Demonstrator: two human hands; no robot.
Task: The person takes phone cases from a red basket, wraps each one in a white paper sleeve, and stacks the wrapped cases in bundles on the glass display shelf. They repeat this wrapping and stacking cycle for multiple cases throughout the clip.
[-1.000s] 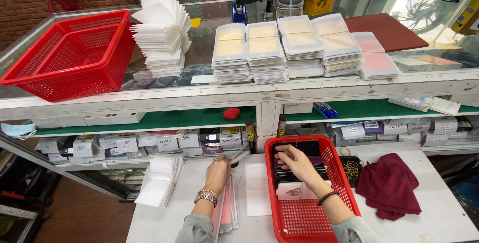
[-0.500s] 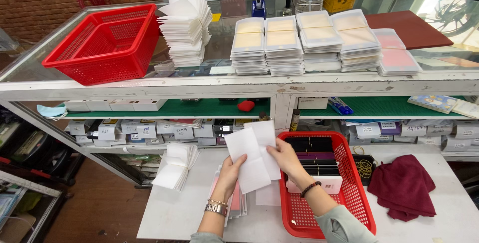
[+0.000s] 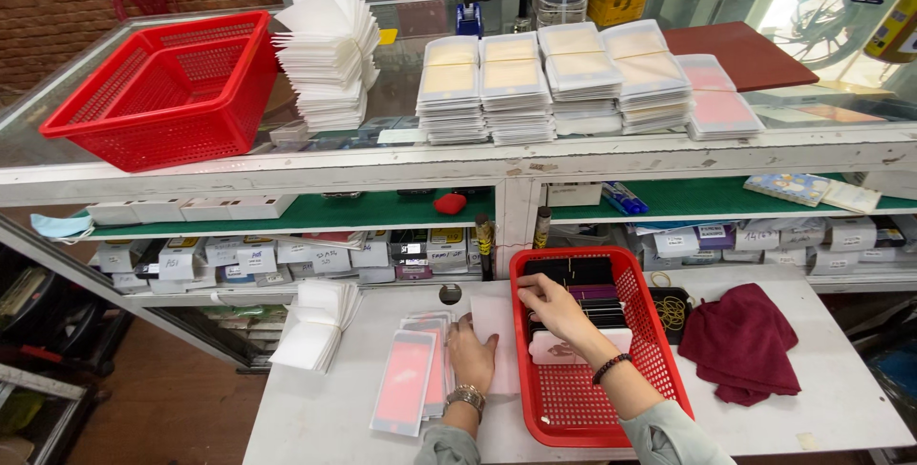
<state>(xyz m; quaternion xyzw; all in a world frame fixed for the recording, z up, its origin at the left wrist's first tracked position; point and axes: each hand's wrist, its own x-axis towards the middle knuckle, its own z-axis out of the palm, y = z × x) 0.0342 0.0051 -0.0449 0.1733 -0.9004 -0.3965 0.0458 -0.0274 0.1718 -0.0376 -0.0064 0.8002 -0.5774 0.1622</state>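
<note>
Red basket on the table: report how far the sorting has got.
Done: a few pink-backed flat packs lie fanned on the white table. In hand: the left hand presses flat beside that pile, while the right hand reaches into the red basket at a row of dark packs. Left: that row in the basket looks untouched.
</note>
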